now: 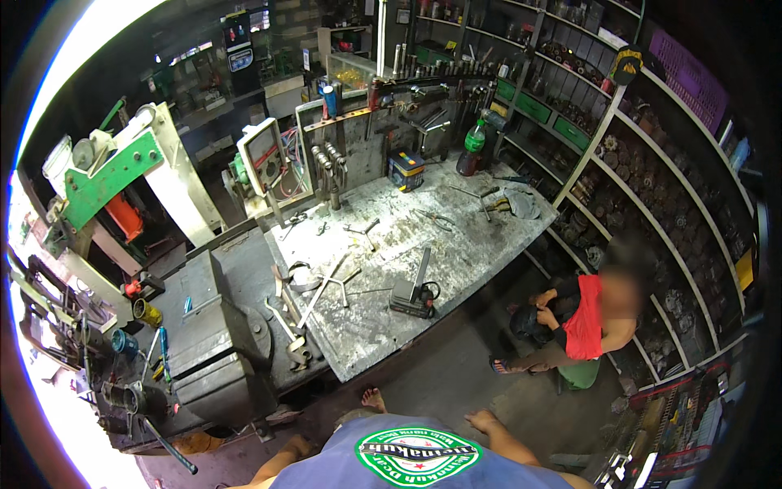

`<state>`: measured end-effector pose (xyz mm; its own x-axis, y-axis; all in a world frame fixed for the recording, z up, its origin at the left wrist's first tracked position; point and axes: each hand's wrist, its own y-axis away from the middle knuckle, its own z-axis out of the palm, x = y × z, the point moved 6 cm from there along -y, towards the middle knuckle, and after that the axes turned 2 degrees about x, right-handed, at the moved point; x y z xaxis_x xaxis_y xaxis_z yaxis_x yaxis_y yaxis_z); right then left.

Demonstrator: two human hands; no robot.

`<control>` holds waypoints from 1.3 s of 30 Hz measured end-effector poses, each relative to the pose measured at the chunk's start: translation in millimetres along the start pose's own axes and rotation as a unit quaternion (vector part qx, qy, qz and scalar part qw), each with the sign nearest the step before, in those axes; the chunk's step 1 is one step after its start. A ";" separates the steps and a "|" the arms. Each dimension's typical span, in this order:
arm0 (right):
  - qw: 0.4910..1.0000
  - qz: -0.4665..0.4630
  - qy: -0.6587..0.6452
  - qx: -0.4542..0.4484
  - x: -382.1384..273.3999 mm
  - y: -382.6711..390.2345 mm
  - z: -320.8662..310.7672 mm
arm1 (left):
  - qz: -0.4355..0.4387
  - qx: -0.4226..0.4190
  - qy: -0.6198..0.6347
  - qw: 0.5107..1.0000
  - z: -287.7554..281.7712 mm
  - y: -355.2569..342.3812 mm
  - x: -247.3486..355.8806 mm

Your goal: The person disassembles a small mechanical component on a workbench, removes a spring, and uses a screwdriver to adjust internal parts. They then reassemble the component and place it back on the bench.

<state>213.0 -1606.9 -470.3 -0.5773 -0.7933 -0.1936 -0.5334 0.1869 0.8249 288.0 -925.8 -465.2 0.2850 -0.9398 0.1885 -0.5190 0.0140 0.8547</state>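
Your left hand (298,446) and right hand (481,420), fingers too unclear to call loose or clenched, appear at lower centre, below a black tool (406,300) mid-frame on the workbench (358,346), probably weighty, rigid, best gripped by its blocky body.

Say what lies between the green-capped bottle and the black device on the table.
Pliers lie on the table between the bottle and black device, in the head view.
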 end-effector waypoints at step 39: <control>0.996 -0.007 0.028 -0.082 75.9 -83.0 -101.9 | -0.013 0.048 0.053 0.997 -18.5 30.7 212.9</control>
<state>276.4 -1741.7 -499.3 -0.5317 -0.8276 -0.1799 -0.4310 0.0816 0.8987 347.7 -1119.1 -389.9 0.3794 -0.8984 0.2213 -0.5844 -0.0473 0.8101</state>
